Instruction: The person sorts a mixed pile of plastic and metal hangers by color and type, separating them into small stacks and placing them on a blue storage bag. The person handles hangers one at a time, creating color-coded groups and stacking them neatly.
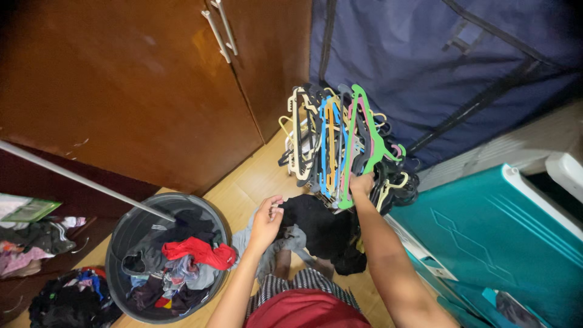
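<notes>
My right hand (362,183) reaches into a bunch of plastic hangers (331,143) of many colours and grips a green hanger (365,130) at its lower end. My left hand (267,220) hovers over a dark garment (316,228) on the wooden floor, its fingers loosely curled with nothing visibly in them. A grey cloth (285,243) lies just below that hand. My knees in red shorts and striped fabric show at the bottom.
A round dark laundry basket (121,243) full of clothes, a red one (200,252) on top, stands at lower left. Brown wardrobe doors (152,91) rise behind, a navy fabric closet (437,67) at right, a teal box (498,237) beside me. Clothes are piled at far left.
</notes>
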